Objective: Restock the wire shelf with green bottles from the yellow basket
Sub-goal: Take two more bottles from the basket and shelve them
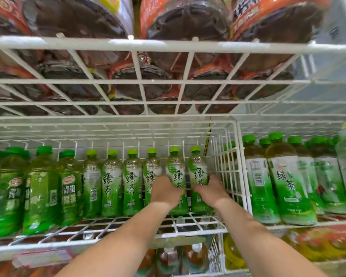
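Plastic bottles, full, smooth, probably slippery: my left hand (165,189) and right hand (209,189) each grasp one (176,172) (198,168) mid-body.

A row of green bottles (132,182) with lime caps and green-and-white labels stands upright at the back of the white wire shelf (196,226), centre frame. The two rightmost stand beside the wire divider.

Wire shelf (196,226): white-coated metal rod, smooth, slightly glossy. Green bottles (176,180): clear glossy plastic, shiny printed film labels, matt-looking green plastic caps. Upper-tier dark bottles (188,23): glossy clear plastic, orange-red film wrap. Hands: bare skin, matt.
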